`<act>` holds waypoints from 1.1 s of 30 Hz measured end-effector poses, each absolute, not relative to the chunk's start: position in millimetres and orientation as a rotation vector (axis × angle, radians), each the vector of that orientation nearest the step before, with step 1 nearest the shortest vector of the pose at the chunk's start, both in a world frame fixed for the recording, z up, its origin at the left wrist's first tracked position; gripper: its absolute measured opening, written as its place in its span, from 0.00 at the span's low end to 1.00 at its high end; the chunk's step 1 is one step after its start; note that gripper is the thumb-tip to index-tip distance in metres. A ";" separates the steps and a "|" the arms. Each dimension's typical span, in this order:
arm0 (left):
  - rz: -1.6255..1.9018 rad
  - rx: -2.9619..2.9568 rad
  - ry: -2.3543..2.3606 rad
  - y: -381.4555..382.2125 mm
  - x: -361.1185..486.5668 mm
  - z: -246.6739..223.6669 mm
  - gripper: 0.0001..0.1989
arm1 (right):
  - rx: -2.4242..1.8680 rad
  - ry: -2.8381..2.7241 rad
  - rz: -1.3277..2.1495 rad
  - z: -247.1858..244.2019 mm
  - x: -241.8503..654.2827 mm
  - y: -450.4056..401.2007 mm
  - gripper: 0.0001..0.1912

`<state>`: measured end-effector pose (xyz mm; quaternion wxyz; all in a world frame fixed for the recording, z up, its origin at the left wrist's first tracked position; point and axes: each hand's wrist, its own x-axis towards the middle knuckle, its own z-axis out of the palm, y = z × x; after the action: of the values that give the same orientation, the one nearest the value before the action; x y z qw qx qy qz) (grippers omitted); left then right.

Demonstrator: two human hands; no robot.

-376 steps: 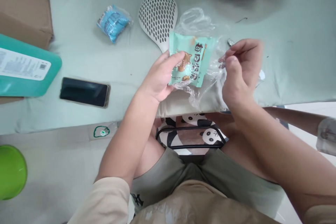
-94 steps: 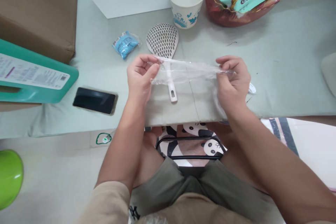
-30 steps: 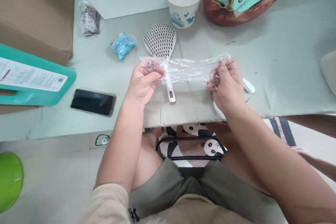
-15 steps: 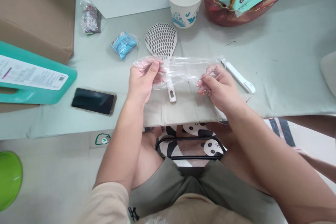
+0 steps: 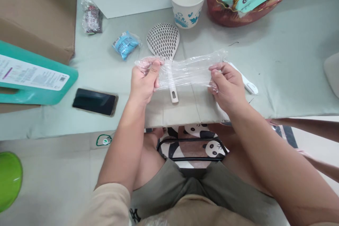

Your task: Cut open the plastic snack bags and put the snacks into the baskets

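A crinkled clear plastic film (image 5: pixel 189 72) is stretched between my two hands above the table. My left hand (image 5: pixel 147 79) pinches its left end, thumb on top and fingers closed. The right end is gripped by my right hand (image 5: pixel 227 84), also with closed fingers. Beneath the film lies a white skimmer (image 5: pixel 163 39) with a perforated head; part of its handle shows through the plastic. A white slim tool (image 5: pixel 249 84) lies just beyond my right hand, which partly covers it.
Behind stand a paper cup (image 5: pixel 188 0) and a red bowl (image 5: pixel 233 16) with snack packets. Blue packet (image 5: pixel 125 45), wrapped dark item (image 5: pixel 91 19), phone (image 5: pixel 94 101), green container (image 5: pixel 53 77) and cardboard box (image 5: pixel 39 10) are to the left. Another person's limbs show at right.
My right hand has moved slightly right, and the film between my hands is spread wider and flatter. The left hand has barely moved.
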<state>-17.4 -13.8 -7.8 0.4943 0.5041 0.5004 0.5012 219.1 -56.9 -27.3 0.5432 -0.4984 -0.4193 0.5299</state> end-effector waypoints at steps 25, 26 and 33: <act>0.891 0.985 1.175 -17.8 -37.0 20.1 0.05 | -1.186 -0.966 1.452 -18.1 220.8 -57.9 0.09; 0.911 0.962 1.171 -17.8 -37.6 20.4 0.05 | -1.175 -0.951 1.462 -17.4 221.3 -57.4 0.11; 1.077 0.902 1.136 -10.5 -42.0 16.4 0.22 | -1.052 -0.958 1.465 -16.1 220.5 -61.4 0.25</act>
<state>-42.0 -10.5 16.4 0.6191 0.3922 0.4937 0.4680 220.5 -61.4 -16.1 0.5223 -0.4394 -0.3999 0.6118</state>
